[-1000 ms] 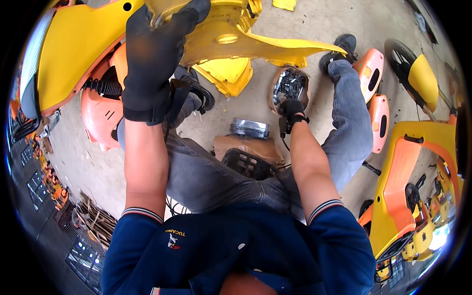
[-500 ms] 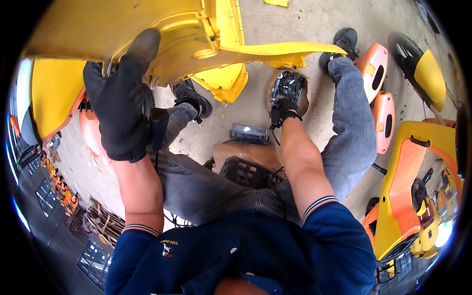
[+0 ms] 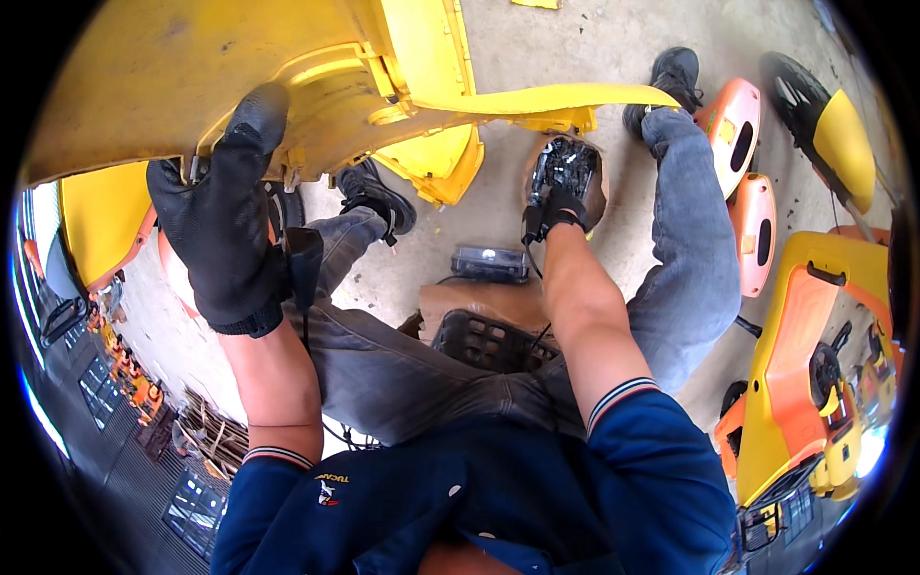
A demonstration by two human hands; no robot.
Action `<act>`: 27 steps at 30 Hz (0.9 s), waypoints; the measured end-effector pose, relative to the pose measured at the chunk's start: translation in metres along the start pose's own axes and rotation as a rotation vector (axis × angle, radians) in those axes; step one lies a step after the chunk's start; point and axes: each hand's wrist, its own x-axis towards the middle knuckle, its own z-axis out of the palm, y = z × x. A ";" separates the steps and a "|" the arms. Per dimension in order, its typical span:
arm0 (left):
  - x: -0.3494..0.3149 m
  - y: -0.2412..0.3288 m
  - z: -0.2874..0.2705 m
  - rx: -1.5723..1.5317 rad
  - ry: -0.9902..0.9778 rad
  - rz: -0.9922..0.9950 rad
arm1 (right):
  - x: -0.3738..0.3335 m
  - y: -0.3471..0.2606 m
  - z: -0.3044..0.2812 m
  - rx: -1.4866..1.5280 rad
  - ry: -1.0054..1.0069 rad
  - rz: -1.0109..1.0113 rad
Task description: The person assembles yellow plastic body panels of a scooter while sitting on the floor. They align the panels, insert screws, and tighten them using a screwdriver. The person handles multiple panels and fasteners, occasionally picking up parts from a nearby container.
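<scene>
A large yellow plastic panel point(image 3: 220, 72) with ribs and moulded edges spans the upper left. My left hand point(image 3: 216, 211), in a black glove, grips its near edge, the thumb lying against the panel face and the other fingers partly hidden. My right hand point(image 3: 563, 207), also gloved in black, reaches into a round brown container point(image 3: 596, 196) on the floor. Small dark and shiny pieces point(image 3: 563, 165), too small to name, fill that container. The right fingertips are hidden among them.
A clear-lidded box point(image 3: 490, 263) and a black crate point(image 3: 494, 342) on brown cardboard point(image 3: 479, 297) lie between my legs. More yellow panels point(image 3: 436, 163) rest beyond. Orange-pink parts point(image 3: 752, 230) and a yellow-orange body shell point(image 3: 781, 355) stand at the right.
My left hand and the yellow panel have shifted slightly left and nearer to me. The right hand stays at the container, its fingers a little deeper among the pieces.
</scene>
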 end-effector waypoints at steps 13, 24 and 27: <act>-0.004 0.015 0.012 0.015 -0.146 0.018 | -0.004 0.007 0.034 0.293 0.279 -0.123; 0.001 0.014 0.002 -0.055 -0.380 -0.007 | -0.077 -0.026 -0.088 1.568 0.175 -0.070; 0.002 0.012 0.003 -0.084 -0.420 0.006 | -0.106 -0.025 -0.132 1.552 0.051 -0.149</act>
